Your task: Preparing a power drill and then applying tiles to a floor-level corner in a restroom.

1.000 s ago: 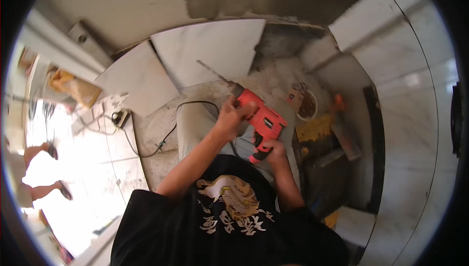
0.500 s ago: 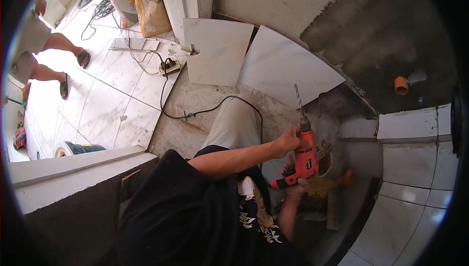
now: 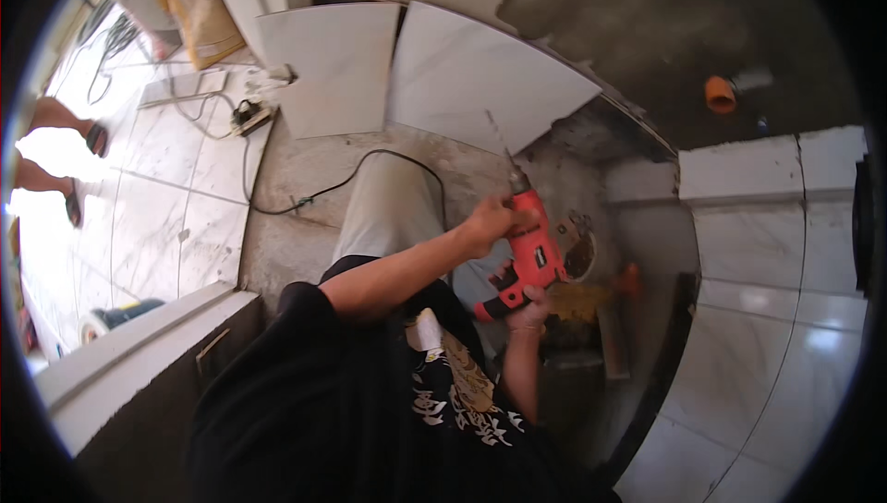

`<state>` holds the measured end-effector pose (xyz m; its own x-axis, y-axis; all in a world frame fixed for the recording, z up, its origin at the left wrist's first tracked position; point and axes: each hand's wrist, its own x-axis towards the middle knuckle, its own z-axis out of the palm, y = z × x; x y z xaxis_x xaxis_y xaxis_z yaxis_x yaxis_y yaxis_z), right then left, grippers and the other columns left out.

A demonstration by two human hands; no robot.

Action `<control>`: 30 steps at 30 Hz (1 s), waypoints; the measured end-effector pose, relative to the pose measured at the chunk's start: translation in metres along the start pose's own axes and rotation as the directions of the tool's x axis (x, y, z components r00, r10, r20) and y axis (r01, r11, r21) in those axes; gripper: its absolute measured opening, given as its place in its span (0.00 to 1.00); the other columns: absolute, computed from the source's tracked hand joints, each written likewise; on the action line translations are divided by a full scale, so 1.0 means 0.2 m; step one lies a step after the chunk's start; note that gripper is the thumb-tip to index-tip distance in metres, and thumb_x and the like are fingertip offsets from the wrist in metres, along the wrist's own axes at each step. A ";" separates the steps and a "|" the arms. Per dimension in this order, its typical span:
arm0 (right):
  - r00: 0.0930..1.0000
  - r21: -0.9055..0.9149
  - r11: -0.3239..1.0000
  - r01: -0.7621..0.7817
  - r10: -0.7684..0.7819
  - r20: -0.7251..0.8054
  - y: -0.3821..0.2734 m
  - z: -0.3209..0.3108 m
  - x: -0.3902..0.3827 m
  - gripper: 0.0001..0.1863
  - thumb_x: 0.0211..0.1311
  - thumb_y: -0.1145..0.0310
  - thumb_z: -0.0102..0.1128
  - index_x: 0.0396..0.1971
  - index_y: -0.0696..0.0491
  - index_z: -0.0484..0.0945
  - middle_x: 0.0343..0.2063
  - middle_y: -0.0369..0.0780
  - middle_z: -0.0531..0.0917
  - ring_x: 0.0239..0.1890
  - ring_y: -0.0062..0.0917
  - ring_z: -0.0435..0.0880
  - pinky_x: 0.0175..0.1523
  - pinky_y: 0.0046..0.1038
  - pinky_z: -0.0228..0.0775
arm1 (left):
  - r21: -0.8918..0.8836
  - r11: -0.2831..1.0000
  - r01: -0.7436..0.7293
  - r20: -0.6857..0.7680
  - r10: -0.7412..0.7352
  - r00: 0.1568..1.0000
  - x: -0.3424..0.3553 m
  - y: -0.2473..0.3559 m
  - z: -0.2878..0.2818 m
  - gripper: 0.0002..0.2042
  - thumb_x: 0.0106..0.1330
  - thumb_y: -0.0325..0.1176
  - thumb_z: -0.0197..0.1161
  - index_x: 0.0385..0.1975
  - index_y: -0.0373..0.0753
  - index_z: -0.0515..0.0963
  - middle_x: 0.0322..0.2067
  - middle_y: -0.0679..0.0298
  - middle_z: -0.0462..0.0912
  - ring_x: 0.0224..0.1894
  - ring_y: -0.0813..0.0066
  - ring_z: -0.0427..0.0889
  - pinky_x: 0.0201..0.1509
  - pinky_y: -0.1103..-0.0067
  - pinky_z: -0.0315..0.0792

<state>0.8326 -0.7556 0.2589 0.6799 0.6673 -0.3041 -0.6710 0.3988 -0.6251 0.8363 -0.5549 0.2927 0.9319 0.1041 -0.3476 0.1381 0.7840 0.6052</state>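
Observation:
A red and black corded power drill is held in front of my body, its long twist bit pointing up and slightly left. My left hand is closed around the front of the drill, just behind the chuck. Around the rear handle wraps my right hand, with its fingers partly hidden by the grip. Beyond the bit, two large white marbled tiles lean side by side against the wall. The right-hand tile has a rough cut in its lower edge. Blur softens the drill bit.
A black cord runs over the bare floor toward a power strip. An orange pipe stub juts from the wall. White tiles cover the right wall. At left are another person's feet, a yellow sack and a white ledge.
The view has shifted, so the surroundings sit farther left and higher. Both hands keep their hold on the drill, whose bit now tilts more to the left.

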 end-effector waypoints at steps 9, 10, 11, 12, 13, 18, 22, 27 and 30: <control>0.978 -0.183 0.978 -0.099 0.061 -0.201 -0.01 -0.07 -0.02 0.26 0.53 0.64 0.62 0.50 0.60 0.70 0.36 0.43 0.79 0.40 0.35 0.79 0.46 0.39 0.74 | -0.012 0.998 -0.062 -0.135 0.059 0.989 0.04 -0.07 -0.02 0.16 0.57 0.30 0.70 0.43 0.35 0.74 0.35 0.62 0.81 0.36 0.75 0.80 0.42 0.77 0.74; 0.982 -0.101 0.988 -0.115 0.098 -0.164 0.00 -0.17 -0.02 0.25 0.54 0.64 0.62 0.50 0.59 0.70 0.35 0.42 0.78 0.39 0.34 0.79 0.43 0.38 0.73 | -0.006 0.998 -0.067 -0.135 0.066 0.989 0.05 -0.09 -0.02 0.16 0.57 0.30 0.71 0.42 0.35 0.74 0.34 0.62 0.81 0.35 0.76 0.79 0.42 0.78 0.74; 0.983 -0.018 0.989 -0.146 0.143 -0.119 0.01 -0.23 -0.01 0.24 0.55 0.63 0.61 0.49 0.59 0.71 0.34 0.41 0.78 0.38 0.33 0.78 0.41 0.37 0.73 | -0.002 0.997 -0.078 -0.146 0.077 0.986 0.06 -0.11 -0.02 0.15 0.57 0.31 0.71 0.41 0.35 0.74 0.33 0.63 0.81 0.35 0.76 0.79 0.41 0.78 0.73; 0.980 -0.023 0.984 -0.175 0.172 -0.099 0.00 -0.25 -0.02 0.24 0.55 0.63 0.61 0.49 0.59 0.71 0.34 0.41 0.78 0.38 0.33 0.78 0.41 0.37 0.73 | -0.014 0.995 -0.096 -0.102 0.094 0.990 0.08 -0.14 -0.03 0.13 0.57 0.30 0.70 0.39 0.36 0.75 0.30 0.65 0.81 0.34 0.77 0.79 0.40 0.78 0.73; 0.980 -0.020 0.987 -0.157 0.154 -0.124 -0.01 -0.26 -0.04 0.22 0.55 0.63 0.60 0.48 0.58 0.71 0.33 0.40 0.77 0.36 0.32 0.77 0.40 0.37 0.73 | -0.018 0.993 -0.117 -0.133 0.114 0.985 0.07 -0.14 -0.02 0.13 0.57 0.30 0.70 0.39 0.36 0.75 0.30 0.65 0.81 0.34 0.77 0.79 0.40 0.78 0.73; 0.909 -0.179 0.981 -0.081 -0.001 -0.416 -0.01 0.09 -0.05 0.19 0.54 0.64 0.59 0.45 0.55 0.71 0.28 0.36 0.72 0.30 0.28 0.71 0.32 0.32 0.71 | 0.046 0.996 -0.080 -0.066 0.083 0.994 0.04 -0.08 0.01 0.17 0.56 0.35 0.73 0.41 0.34 0.75 0.34 0.62 0.81 0.38 0.76 0.79 0.44 0.76 0.73; 0.986 -0.005 0.994 -0.111 0.109 -0.127 -0.02 -0.13 -0.02 0.25 0.49 0.65 0.59 0.50 0.55 0.69 0.32 0.38 0.73 0.35 0.28 0.72 0.30 0.32 0.72 | 0.030 0.994 -0.103 -0.038 0.104 0.994 0.03 -0.07 -0.05 0.21 0.57 0.35 0.71 0.46 0.32 0.75 0.37 0.60 0.82 0.40 0.74 0.80 0.47 0.77 0.73; 0.995 0.083 0.994 0.064 -0.057 -0.085 -0.08 -0.09 -0.09 0.29 0.46 0.68 0.60 0.53 0.53 0.68 0.35 0.39 0.72 0.37 0.29 0.73 0.29 0.28 0.72 | 0.438 0.874 -0.209 0.123 0.172 0.977 -0.15 0.35 -0.44 0.18 0.64 0.32 0.61 0.53 0.35 0.77 0.40 0.57 0.84 0.43 0.70 0.83 0.49 0.75 0.76; 0.980 0.023 0.992 0.128 -0.123 -0.153 -0.16 0.00 -0.13 0.34 0.49 0.69 0.61 0.60 0.55 0.63 0.41 0.39 0.74 0.43 0.29 0.75 0.33 0.27 0.75 | 0.522 0.764 -0.380 -0.339 0.595 0.729 -0.34 0.66 -1.07 0.13 0.59 0.25 0.58 0.44 0.38 0.81 0.31 0.62 0.85 0.30 0.76 0.83 0.35 0.80 0.76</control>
<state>0.8361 -0.7859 0.2879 0.7945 0.5087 -0.3317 -0.5852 0.4954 -0.6420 0.7202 -0.3277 0.2433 0.6476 0.7497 -0.1364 -0.0738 0.2398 0.9680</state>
